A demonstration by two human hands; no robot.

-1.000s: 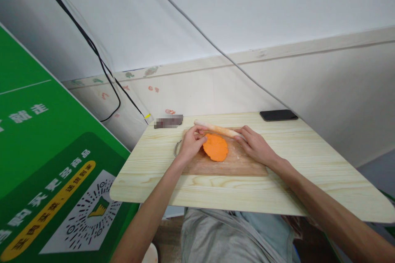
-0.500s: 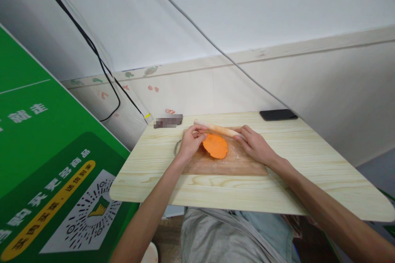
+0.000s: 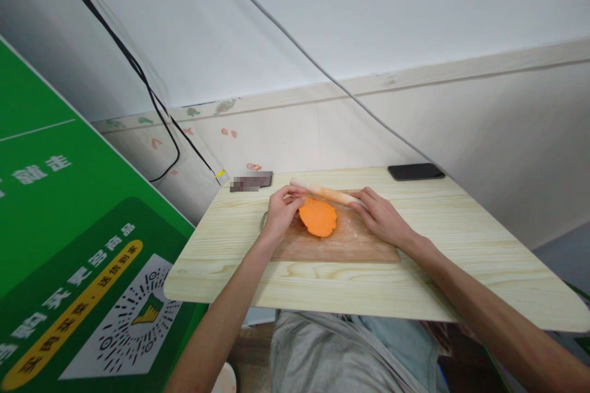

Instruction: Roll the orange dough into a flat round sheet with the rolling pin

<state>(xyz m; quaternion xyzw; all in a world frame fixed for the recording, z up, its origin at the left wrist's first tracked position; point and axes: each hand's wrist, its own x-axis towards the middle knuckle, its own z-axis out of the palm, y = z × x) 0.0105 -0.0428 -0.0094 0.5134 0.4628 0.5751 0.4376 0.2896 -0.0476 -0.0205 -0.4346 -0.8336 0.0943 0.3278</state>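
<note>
A flat round of orange dough [image 3: 318, 217] with a ragged rim lies over the wooden cutting board [image 3: 341, 250]. My left hand [image 3: 282, 210] pinches its upper left edge between thumb and fingers. Beyond the dough, a pale rolling pin [image 3: 322, 191] slants across the far part of the board, smeared with orange. Its right end is in my right hand [image 3: 380, 215], fingers closed around it. The pin's left end comes close to my left fingertips; whether they touch it I cannot tell. Whitish flour-like traces mark the board.
A black phone [image 3: 416, 172] lies at the table's back right, and a dark blurred-out object [image 3: 251, 182] at the back left. A metal ring handle [image 3: 263, 221] shows at the board's left. The wall stands behind the table [image 3: 221, 264]; a green printed panel [image 3: 92, 209] is at left.
My left hand has shifted slightly left, and the orange dough has moved left with it. The right hand and rolling pin look nearly unmoved.
</note>
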